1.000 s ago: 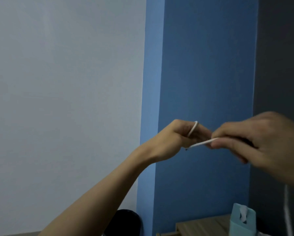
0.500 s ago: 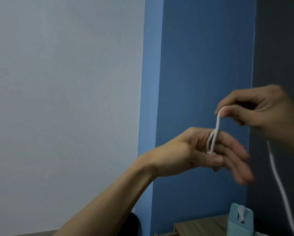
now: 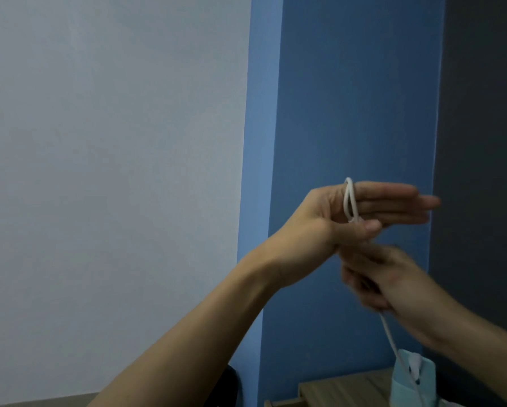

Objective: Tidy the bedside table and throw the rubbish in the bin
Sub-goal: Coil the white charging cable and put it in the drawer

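Head view: right hand [image 3: 375,277], gripping white cable [image 3: 349,201], has dropped beneath flat left hand [image 3: 349,218], adding a loop around its fingers; coiling continues.

Background only: pale grey wall [image 3: 99,171] on left, blue wall [image 3: 349,98] in middle, dark grey panel [image 3: 487,142] at right. Teal tissue box [image 3: 412,380] bottom right, white tissue poking out top.

Left hand [image 3: 360,212] raised on a bare forearm, fingers straight and together pointing right, thumb pressed along their underside, right hand [image 3: 375,277] just below it, blurred, fingers curled closed, bare forearm entering from lower right
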The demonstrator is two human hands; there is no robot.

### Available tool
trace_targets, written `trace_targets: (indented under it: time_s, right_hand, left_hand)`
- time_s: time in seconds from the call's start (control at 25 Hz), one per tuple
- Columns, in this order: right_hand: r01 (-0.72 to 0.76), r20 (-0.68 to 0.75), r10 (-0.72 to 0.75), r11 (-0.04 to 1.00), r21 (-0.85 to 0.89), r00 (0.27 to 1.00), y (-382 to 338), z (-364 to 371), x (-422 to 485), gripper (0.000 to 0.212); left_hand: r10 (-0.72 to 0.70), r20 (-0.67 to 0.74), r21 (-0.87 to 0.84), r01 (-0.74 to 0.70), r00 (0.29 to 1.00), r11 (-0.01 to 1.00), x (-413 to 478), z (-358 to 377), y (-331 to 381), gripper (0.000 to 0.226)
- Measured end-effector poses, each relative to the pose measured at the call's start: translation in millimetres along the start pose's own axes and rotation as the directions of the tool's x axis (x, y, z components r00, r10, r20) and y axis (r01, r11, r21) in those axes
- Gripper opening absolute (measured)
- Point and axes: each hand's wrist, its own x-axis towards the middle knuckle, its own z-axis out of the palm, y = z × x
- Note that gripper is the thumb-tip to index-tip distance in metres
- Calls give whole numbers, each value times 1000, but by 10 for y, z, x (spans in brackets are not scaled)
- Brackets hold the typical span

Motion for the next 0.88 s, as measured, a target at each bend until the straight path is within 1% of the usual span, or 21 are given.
trace_targets:
  time_s: [0.04, 0.08, 0.12, 0.16, 0.2, 0.24, 0.28, 0.32, 0.36, 0.4, 0.44, 0.52, 0.6, 0.68, 0.76, 0.8, 0.88]
  right_hand:
    - [0, -46, -3, 998, -70, 999, 145, -95, 32, 26]
    - [-33, -28, 31, 997, -75, 999, 175, -15, 86, 20]
    - [-26, -23, 24, 995, -94, 999, 180, 9, 28, 20]
    - [5, 10, -4, 986, -165, 1000, 187, 12, -12, 22]
    - [58, 24, -53, 957, -286, 998, 175, -5, -47, 21]
    - [138, 43, -132, 895, -423, 990, 124, -57, -92, 18]
    - [217, 63, -220, 805, -552, 974, 39, -94, -146, 18]
    - [290, 112, -291, 690, -663, 950, -36, -143, -193, 27]
    - [310, 145, -311, 587, -748, 939, -147, -167, -247, 38]
    - [312, 144, -347, 496, -810, 927, -244, -211, -277, 43]
    - [311, 142, -386, 420, -852, 911, -336, -252, -295, 40]
    - [355, 170, -468, 340, -871, 867, -477, -384, -260, 28]
    - [368, 169, -500, 331, -869, 849, -636, -486, -201, 27]
    - [370, 147, -499, 384, -846, 854, -775, -532, -137, 30]
    - [397, 143, -510, 433, -809, 848, -809, -532, -77, 25]
    - [425, 135, -531, 474, -772, 837, -803, -534, -34, 21]
    - [457, 90, -538, 602, -654, 838, -742, -485, 22, 20]
  left_hand:
    - [-7, -41, 36, 8, 999, 999, 18, -30, -9, 42]
    - [-20, -73, 75, 25, 997, 997, 31, -67, -18, 41]
    - [-40, -96, 122, 52, 995, 991, 36, -101, -27, 40]
    - [-66, -114, 173, 85, 991, 981, 32, -127, -40, 39]
    - [-94, -127, 223, 121, 987, 967, 17, -149, -51, 37]
    - [-121, -138, 267, 155, 983, 951, -3, -162, -60, 36]
    - [-147, -147, 303, 186, 978, 935, -31, -169, -66, 35]
    - [-170, -156, 330, 214, 973, 920, -63, -175, -72, 32]
    - [-193, -160, 342, 238, 968, 909, -95, -181, -69, 28]
    - [-214, -158, 348, 257, 964, 902, -127, -187, -63, 24]
    - [-226, -143, 346, 262, 964, 901, -159, -190, -54, 25]
    - [-240, -47, 309, 242, 970, 920, -211, -188, -27, 31]
    - [-255, 75, 262, 227, 964, 938, -234, -180, 15, 32]
    - [-284, 152, 253, 240, 947, 937, -231, -154, 53, 27]
    - [-303, 220, 240, 249, 927, 938, -217, -90, 76, 23]
    - [-294, 258, 213, 243, 920, 946, -212, -48, 84, 22]
    - [-240, 321, 116, 214, 916, 970, -209, 14, 107, 25]
